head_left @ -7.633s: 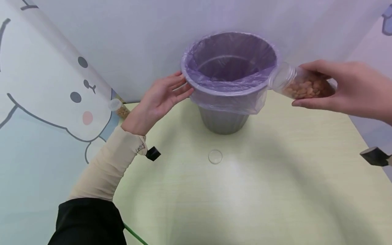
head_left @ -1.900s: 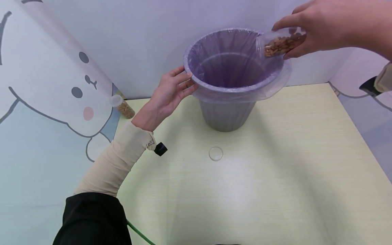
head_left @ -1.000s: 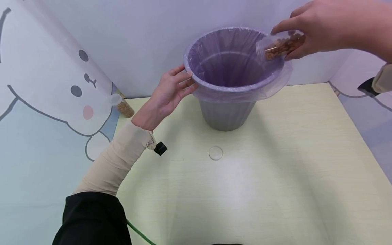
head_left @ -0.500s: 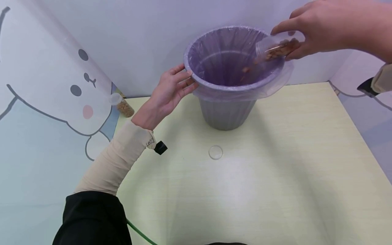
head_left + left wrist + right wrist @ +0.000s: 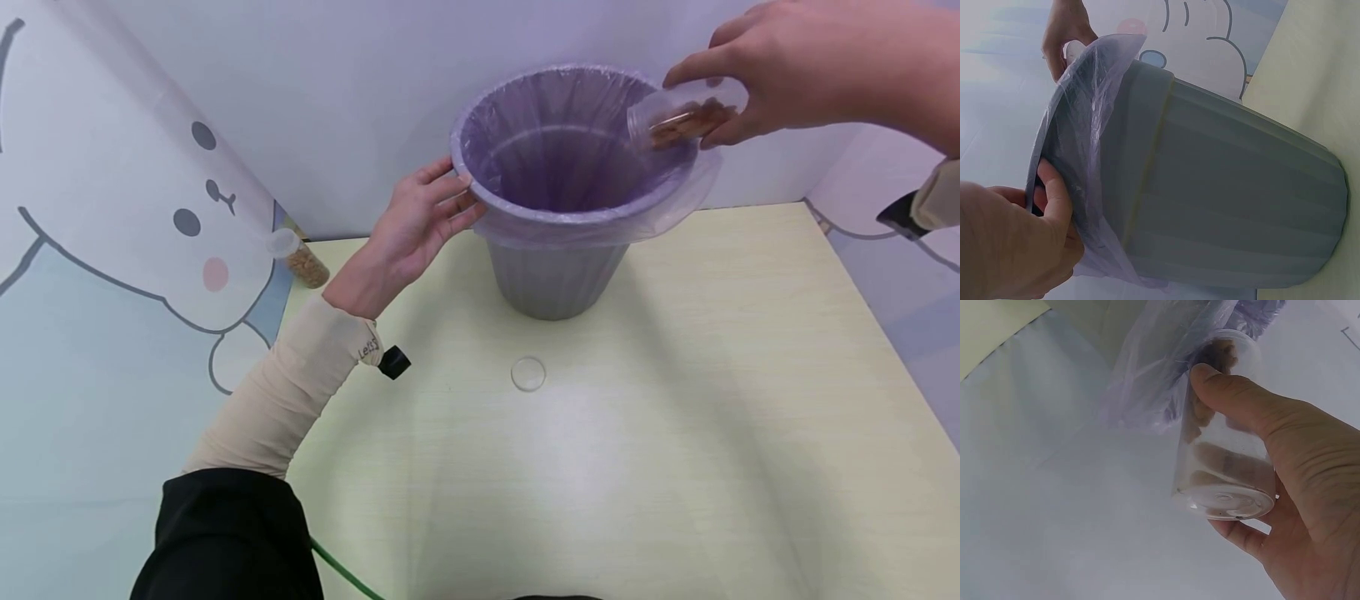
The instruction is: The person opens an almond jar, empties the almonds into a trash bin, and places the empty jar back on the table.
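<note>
Head view: a right hand (image 5: 813, 71), back upward, tilts a clear jar (image 5: 660, 112) into the mouth of a lined bin (image 5: 555, 283); the pour appears partly done, with nuts (image 5: 686, 125) left inside and a second, filled jar (image 5: 306, 265) untouched at far left. Left wrist: the left hand (image 5: 1029, 234), its arm stretched forward, grips the bin's lip with bent fingers. Right wrist: thumb and fingers clasp the tilted jar beside a purple bag (image 5: 1147, 381).
</note>
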Demonstrator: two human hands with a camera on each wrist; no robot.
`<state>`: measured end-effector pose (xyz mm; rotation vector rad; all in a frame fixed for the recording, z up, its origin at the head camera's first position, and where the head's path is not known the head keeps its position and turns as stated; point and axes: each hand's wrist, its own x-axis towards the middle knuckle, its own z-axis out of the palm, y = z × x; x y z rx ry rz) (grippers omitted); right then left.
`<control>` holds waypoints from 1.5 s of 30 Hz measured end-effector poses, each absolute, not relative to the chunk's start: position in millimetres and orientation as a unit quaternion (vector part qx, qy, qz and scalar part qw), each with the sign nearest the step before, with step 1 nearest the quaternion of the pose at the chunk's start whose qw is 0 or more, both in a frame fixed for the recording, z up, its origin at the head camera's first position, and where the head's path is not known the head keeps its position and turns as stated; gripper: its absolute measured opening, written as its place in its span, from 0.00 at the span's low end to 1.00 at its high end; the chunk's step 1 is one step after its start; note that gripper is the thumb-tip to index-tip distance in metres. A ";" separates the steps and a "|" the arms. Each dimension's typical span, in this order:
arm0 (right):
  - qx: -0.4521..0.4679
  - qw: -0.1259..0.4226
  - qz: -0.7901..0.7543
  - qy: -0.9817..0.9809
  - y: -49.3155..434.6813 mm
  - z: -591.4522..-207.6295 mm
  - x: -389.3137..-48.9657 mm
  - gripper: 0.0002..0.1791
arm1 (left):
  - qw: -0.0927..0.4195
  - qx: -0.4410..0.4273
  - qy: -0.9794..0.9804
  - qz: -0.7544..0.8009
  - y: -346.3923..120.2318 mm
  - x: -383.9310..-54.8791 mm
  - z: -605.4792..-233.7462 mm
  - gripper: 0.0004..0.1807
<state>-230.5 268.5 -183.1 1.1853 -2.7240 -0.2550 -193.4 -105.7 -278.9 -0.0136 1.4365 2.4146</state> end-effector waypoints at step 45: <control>0.419 0.115 -0.115 -0.893 268.4 -182.8 -225.6 0.45 | 0.166 0.003 0.511 0.843 -104.3 -194.4 -279.8 0.28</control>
